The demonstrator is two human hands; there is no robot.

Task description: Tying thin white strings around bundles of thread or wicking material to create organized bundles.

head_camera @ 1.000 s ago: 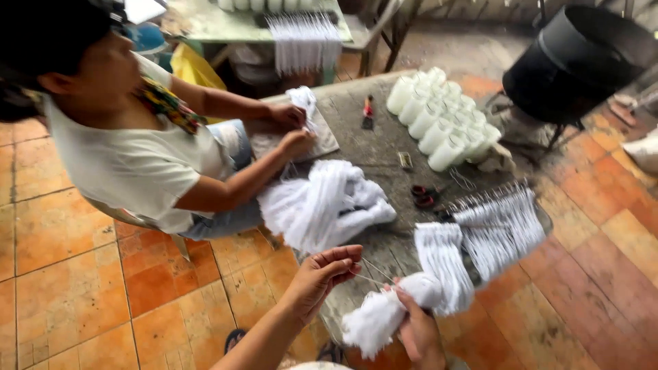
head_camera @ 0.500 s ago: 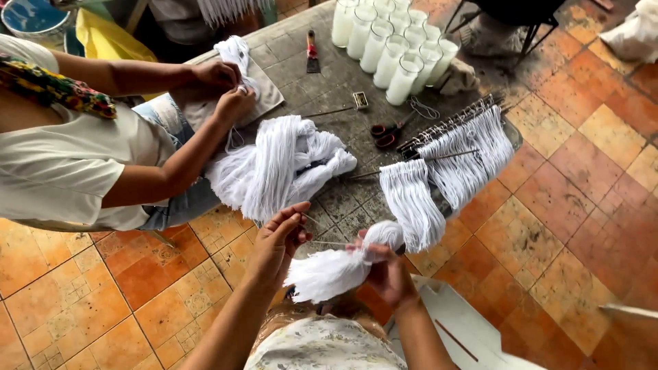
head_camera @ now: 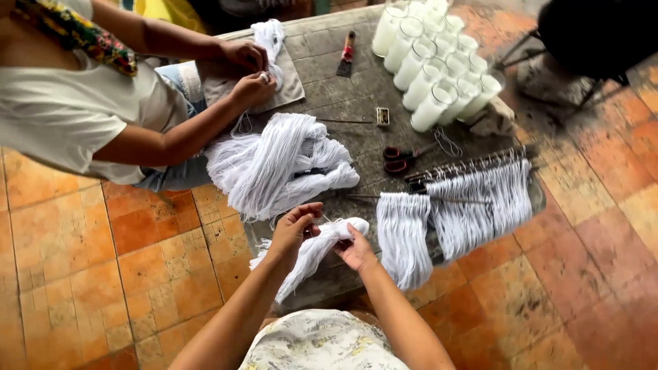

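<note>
Left hand (head_camera: 296, 226) raised a little above the edge of the grey surface (head_camera: 356, 130), fingers curled and pinched together on a few strands at the upper side of a small white thread bundle (head_camera: 322, 247). Right hand (head_camera: 354, 250) under the same bundle near its rounded end, palm turned up, fingers clamped around it as a support. Held this way probably to keep the bundle tight while single strands get picked out. Loose tail of the bundle hanging down over the surface edge, toward the orange tiled floor (head_camera: 82, 274).

Both forearms coming up from the bottom of the view, elbows bent, wrists close together, left wrist flexed downward.

Just beyond the hands, a big loose heap of white thread (head_camera: 274, 164), within easy reach. To the right, cut white strands draped in a row over thin metal rods (head_camera: 473, 164), likely for keeping equal lengths apart. Red-handled scissors (head_camera: 401, 157) between heap and rods. Glass jars with white filling (head_camera: 439, 62) grouped at the far corner. Across the surface, another person's hands (head_camera: 250, 75) busy on a smaller white bunch on a grey cloth.
</note>
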